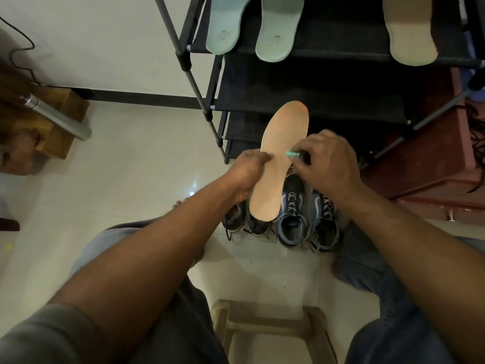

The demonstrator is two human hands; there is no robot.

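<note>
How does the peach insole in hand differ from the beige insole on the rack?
The peach insole is gripped by the left hand; the beige insole lies untouched on the black rack, overhanging its shelf edge. The peach insole is pinkish orange, the beige insole duller tan. The right hand holds a small green tool to the peach one only. Both are flat insoles.

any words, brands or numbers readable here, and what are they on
No text can be read anywhere.
Peach insole, held by the left hand: plain, no print shows.
Small green tool, pinched by the right hand: no label shows.
Two mint insoles on the rack: a small dark mark on each, too blurred to read.
Blue shoes: no legible brand.
</note>
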